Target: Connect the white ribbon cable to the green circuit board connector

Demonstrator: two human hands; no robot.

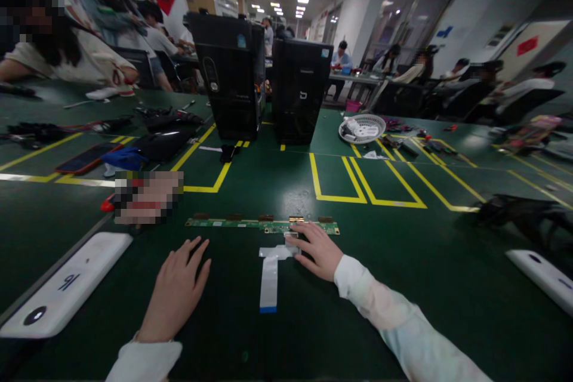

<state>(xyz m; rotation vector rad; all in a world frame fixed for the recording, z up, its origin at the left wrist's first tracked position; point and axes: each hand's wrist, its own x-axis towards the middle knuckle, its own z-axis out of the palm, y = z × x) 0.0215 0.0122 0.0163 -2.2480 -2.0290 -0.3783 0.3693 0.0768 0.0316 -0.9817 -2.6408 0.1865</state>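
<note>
A long, narrow green circuit board (244, 224) lies crosswise on the table, with several brownish tabs along its far edge. From its near side a white flat ribbon cable (269, 280) bends down towards me and ends in a blue strip. My right hand (319, 249) rests over the right part of the board, its fingers apart and touching the board and the cable's upper end. What lies under those fingertips is partly hidden. Left of the cable, my left hand (176, 286) is flat on the table, fingers spread, holding nothing.
Two black computer towers (233, 83) (299, 89) stand ahead. A white basket (362, 129) sits at the back right. White devices (67, 286) (544, 277) lie at both sides. Yellow tape (340, 199) marks the green tabletop. A phone (87, 158) and dark cables lie left; people sit beyond.
</note>
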